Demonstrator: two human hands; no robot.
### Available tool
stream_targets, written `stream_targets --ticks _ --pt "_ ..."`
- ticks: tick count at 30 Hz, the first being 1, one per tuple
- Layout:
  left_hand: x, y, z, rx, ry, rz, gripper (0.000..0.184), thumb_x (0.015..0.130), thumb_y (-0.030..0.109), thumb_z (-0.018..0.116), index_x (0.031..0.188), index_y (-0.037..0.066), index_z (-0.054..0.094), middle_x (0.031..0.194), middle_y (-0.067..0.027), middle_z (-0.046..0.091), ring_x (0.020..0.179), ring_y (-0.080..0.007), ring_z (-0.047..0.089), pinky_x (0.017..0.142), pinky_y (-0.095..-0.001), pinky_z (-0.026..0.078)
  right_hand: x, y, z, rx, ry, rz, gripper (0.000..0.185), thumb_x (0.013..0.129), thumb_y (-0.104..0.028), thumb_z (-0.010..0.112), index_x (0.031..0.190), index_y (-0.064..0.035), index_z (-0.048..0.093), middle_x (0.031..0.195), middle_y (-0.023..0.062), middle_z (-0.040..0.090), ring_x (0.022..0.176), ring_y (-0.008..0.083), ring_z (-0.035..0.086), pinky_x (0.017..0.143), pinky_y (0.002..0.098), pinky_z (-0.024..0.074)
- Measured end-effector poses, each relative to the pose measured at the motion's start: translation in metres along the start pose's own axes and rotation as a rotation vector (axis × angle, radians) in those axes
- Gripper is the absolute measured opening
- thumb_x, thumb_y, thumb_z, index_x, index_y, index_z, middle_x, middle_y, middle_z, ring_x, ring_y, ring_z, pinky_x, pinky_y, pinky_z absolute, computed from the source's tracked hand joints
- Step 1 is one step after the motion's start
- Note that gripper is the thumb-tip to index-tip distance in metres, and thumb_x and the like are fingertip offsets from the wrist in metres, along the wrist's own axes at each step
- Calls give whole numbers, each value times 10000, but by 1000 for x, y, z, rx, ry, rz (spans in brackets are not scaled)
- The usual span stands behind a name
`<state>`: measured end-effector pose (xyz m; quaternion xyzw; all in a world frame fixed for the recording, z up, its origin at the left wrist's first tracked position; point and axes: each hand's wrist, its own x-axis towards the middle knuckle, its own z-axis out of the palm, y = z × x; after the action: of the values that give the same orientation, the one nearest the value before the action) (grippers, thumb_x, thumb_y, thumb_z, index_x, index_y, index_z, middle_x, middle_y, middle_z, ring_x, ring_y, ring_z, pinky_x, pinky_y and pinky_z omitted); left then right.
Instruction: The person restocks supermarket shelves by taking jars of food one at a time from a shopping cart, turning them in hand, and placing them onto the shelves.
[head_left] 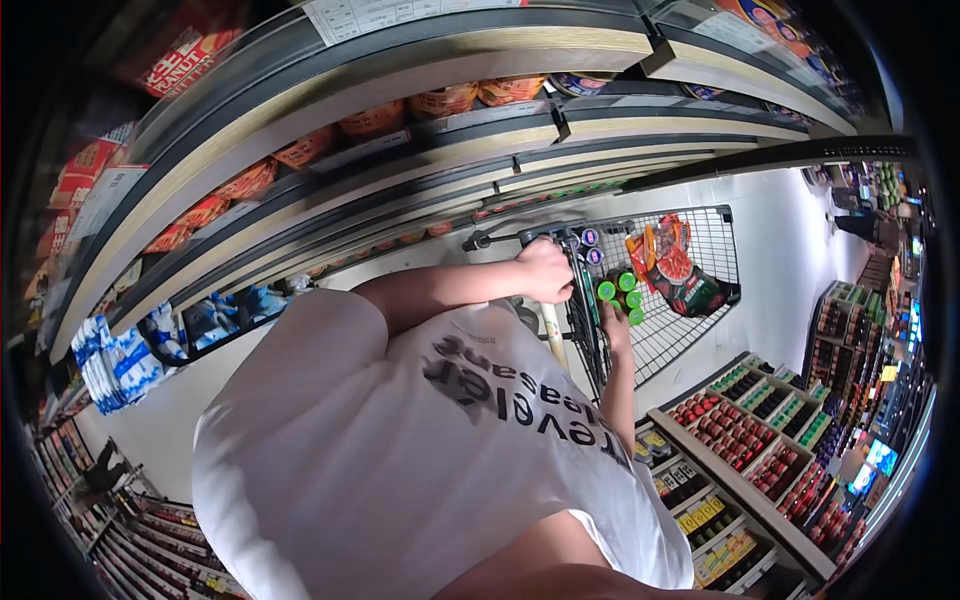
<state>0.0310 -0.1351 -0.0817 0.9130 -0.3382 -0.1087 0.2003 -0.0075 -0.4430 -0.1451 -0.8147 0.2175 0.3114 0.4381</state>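
Note:
My left hand (547, 271) is closed in a fist at the dark handle bar of a shopping cart (690, 335). Just past the bar, my right hand (616, 322) is beside several green-lidded containers (607, 290) in the cart. Its fingers are small and partly covered, so I cannot make out whether they grip one. Two purple-lidded containers (592, 256) stand near the left hand's side of the cart. Farther along the wire basket lie a red and orange food packet (670, 245) and a dark packet (697, 293). A pale stick-like thing (553, 335) shows below my left hand.
Long shelves (400, 75) with bowl-shaped packs (443, 100) run close along the left and top. Blue and white packs (115, 360) hang at the left. At the right stands a display of jars (735, 430). A person (868, 228) is far off, upper right.

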Motion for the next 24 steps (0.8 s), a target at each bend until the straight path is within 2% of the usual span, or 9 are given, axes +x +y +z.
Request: stream_targets --ticks 2,6,9,12,14,15,17,22,24 --pt "0 -2 7 -16 36 -16 375 816 403 599 647 92 722 629 -114 680 687 -315 696 660 -472 536 -16 3 9 363 -34 177 673 1037 -492 567 1439 46 530 1448 130 586 1265 198 554 1077 325 401" --pt "-3 5 -6 -29 -16 -61 354 801 358 593 652 69 734 647 -134 696 635 -336 700 601 -470 530 -44 -11 3 361 -85 168 662 1041 -516 533 1419 27 559 1427 121 607 1256 215 569 1088 347 394" --pt "-5 9 -11 -27 -40 -75 348 794 348 596 657 63 740 654 -141 701 636 -339 705 583 -466 529 -53 12 -6 250 -148 28 670 1052 -525 500 1378 53 590 1395 122 634 1262 228 568 1103 346 383" --pt "-5 9 -11 -21 -56 -85 346 791 349 599 665 61 744 663 -143 704 646 -332 709 582 -461 530 -77 30 -8 135 46 -184 660 1070 -526 433 1335 45 630 1336 183 671 1255 262 606 1096 378 408" --pt "-5 9 -10 -16 -57 -79 346 791 351 601 670 62 746 668 -142 706 648 -328 711 582 -460 531 -109 33 -4 -497 290 -1 629 1078 -501 382 1239 20 697 1129 281 723 1112 369 692 983 460 507" --pt "-5 10 -12 -18 -72 -85 345 793 352 599 678 63 749 674 -141 709 653 -328 712 583 -460 532 -114 49 3 -496 290 -1 629 1078 -501 382 1239 20 697 1129 281 723 1112 369 692 983 460 507" --pt "-6 14 -11 -25 -89 -87 345 796 352 598 687 64 753 680 -141 711 657 -328 714 585 -460 534 -119 79 21 -559 615 -109 614 1055 -480 364 1009 -21 771 835 308 692 842 483 691 763 578 537" --pt "-12 22 -11 -21 -143 -108 356 810 359 587 701 65 755 694 -139 719 676 -337 719 591 -457 541 -118 94 34 -692 822 -42 569 1048 -422 343 878 -34 723 778 270 697 742 503 673 667 615 522" --pt "-14 29 -13 -4 -207 -139 321 799 330 583 746 79 775 774 -122 750 752 -296 742 649 -445 577 -120 102 35 -736 847 -20 558 1046 -419 347 839 -39 699 743 259 686 711 501 665 635 612 515"
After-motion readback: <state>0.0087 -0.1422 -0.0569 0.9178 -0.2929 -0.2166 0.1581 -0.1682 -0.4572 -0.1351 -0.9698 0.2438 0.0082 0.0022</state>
